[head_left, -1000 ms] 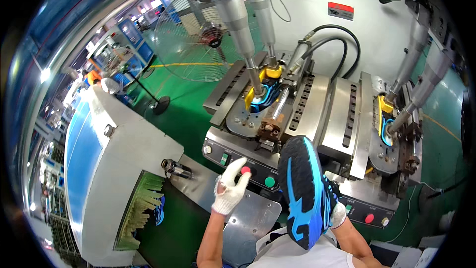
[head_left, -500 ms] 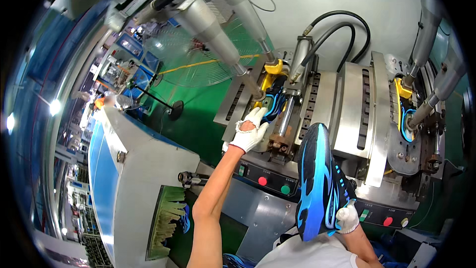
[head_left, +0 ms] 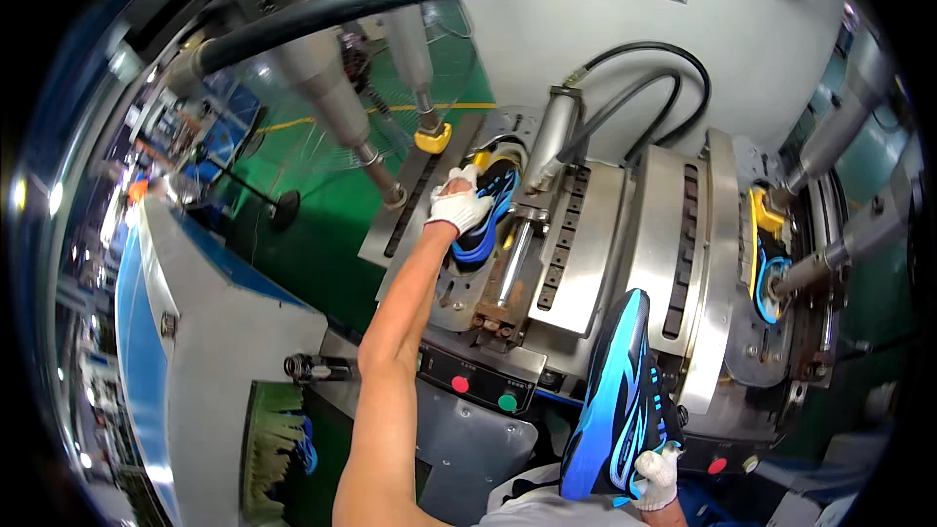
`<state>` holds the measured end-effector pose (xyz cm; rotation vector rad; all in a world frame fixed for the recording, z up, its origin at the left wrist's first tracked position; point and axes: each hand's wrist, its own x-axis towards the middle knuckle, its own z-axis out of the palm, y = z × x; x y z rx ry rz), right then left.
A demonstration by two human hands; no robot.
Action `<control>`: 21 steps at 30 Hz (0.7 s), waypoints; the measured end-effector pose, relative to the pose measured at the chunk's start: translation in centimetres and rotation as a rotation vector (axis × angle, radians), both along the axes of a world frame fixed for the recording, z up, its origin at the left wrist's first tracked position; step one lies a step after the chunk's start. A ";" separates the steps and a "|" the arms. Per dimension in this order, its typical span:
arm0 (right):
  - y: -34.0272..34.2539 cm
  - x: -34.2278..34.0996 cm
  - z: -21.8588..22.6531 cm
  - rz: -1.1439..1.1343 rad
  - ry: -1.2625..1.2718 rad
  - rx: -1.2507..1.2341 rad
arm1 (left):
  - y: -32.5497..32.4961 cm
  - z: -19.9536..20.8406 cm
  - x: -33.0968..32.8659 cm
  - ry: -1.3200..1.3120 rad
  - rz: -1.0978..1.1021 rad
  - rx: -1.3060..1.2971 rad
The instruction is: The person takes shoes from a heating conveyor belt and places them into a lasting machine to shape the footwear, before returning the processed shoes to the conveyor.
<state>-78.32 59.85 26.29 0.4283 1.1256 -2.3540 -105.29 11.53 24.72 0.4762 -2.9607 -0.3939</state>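
In the left bay of the press, a black and blue sneaker (head_left: 485, 222) lies lengthwise, its blue heel end nearest me. My left hand (head_left: 459, 203), in a white knit glove with a gap at the back, is closed over the sneaker's upper from the left side; its fingertips are partly hidden. At the lower right, my gloved right hand (head_left: 656, 480) grips a second sneaker (head_left: 613, 410) by its heel end. That one is held up near my body, blue-and-black sole facing left and toe pointing away.
Raised press rods (head_left: 386, 185) and a yellow pad (head_left: 433, 139) stand above and left of the left bay. A third sneaker (head_left: 771, 285) is clamped in the right bay. Red and green buttons (head_left: 508, 403) line the front panel. A bristled opening (head_left: 273, 449) sits lower left.
The left bay's rods and yellow pad have lifted off its sneaker. My left hand has moved from beside that bay onto the sneaker. My right hand keeps its sneaker, slightly lower in view.
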 end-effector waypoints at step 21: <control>-39.4 -28.4 -5.5 0.185 0.338 0.607 | 16.5 -9.4 56.5 0.125 1.167 0.268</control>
